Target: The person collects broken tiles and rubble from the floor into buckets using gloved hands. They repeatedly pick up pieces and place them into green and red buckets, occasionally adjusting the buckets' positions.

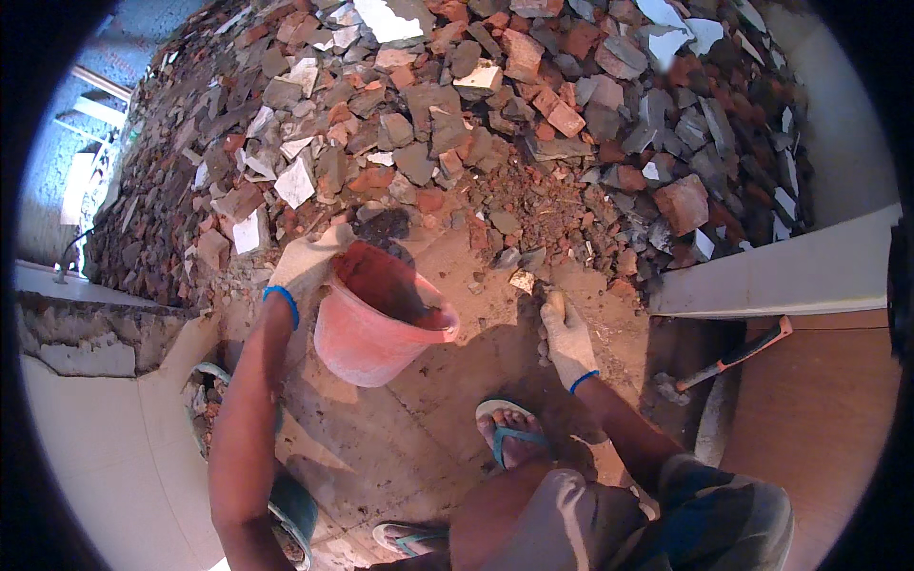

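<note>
My left hand, in a pale work glove with a blue cuff, is closed on the rim of a dusty red bucket. The bucket tilts, its mouth toward the rubble; reddish dust coats the inside wall, and its bottom is hidden. Low over the floor to the right, my right hand, gloved the same way, has its fingers curled in. Whatever they hold, if anything, I cannot make out. Just beyond its fingertips lies a small pale chip of rubble.
A large heap of broken brick, mortar and tile fills the far side. A hammer leans at the right, by a wooden panel. Dark green buckets stand at the left beside a broken low wall.
</note>
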A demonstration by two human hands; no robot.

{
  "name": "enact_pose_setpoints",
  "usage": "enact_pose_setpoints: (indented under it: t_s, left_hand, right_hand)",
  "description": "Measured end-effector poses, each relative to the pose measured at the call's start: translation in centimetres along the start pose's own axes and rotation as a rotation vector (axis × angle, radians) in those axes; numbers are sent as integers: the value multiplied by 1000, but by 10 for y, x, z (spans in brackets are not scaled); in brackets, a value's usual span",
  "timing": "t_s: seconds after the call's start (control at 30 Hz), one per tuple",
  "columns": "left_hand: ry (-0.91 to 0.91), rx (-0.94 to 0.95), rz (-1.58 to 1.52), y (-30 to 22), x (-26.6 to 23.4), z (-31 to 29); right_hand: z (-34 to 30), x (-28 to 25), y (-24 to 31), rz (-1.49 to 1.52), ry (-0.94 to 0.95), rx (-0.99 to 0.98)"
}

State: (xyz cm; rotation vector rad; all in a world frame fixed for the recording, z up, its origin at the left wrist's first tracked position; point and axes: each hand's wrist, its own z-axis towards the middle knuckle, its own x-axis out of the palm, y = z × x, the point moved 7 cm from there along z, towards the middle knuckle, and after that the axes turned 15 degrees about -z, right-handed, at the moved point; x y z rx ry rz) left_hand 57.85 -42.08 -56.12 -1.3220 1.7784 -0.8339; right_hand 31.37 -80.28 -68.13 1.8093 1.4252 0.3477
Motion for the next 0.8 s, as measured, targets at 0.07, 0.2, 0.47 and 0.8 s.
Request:
enact_pose_setpoints:
  t_s: [0.07, 0.2, 0.47, 0.8]
  left_hand:
    - [-7, -49, 49, 3, -2, 6]
    - [76, 5, -78, -1, 4, 0]
    - [5, -44, -11, -15, 22, -30]
    - [19, 65, -145, 13, -3, 28]
  right_hand:
    - [-3, -1, 1, -16, 3, -25]
    - [-2, -6, 5, -42, 53, -17]
    - [-51, 33, 22, -127, 236, -201]
    - [-27, -1, 101, -124, -71, -266]
